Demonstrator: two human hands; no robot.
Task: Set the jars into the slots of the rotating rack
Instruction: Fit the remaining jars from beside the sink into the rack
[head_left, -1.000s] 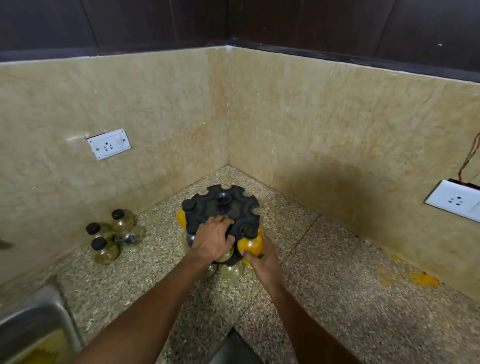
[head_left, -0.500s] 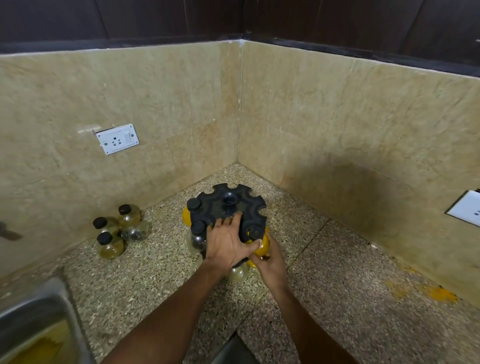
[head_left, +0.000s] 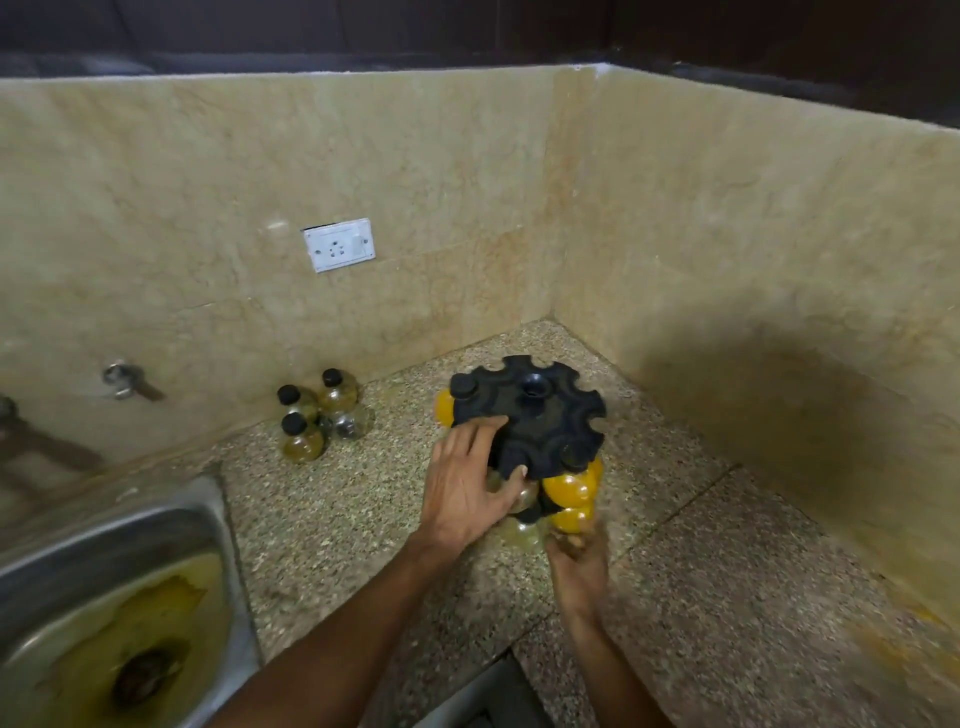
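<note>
A person's left hand (head_left: 462, 499) lies spread over the near-left edge of a black rotating rack (head_left: 530, 421) standing in the corner of a speckled stone desk (head_left: 363, 519), its fingers (head_left: 483, 436) released and flat against the top plate rather than wrapped around anything, the thumb reaching to the rim. The right hand (head_left: 576, 561), blurred, sits low at the rack's near side just under an orange-filled jar (head_left: 569, 488) on the lower tier; whether its fingers grasp that jar or merely touch it cannot be told. The job looks partly done: black-capped jars already fill several notches, among them another orange one (head_left: 444, 408) at the far-left edge and a pale one beside the left thumb, while the notches along the far and right rim of the top plate appear open. Four loose jars (head_left: 317, 415), black-capped and holding yellowish or clear contents, wait in a cluster against the wall to the left, well apart from the rack, so at least these remain to be seated. A steel sink (head_left: 119, 571) with a stained basin occupies the lower left, and a white wall socket (head_left: 340, 244) is set in the tiled wall above the loose jars. No brand, label or legible writing shows on the jars, rack or socket.
</note>
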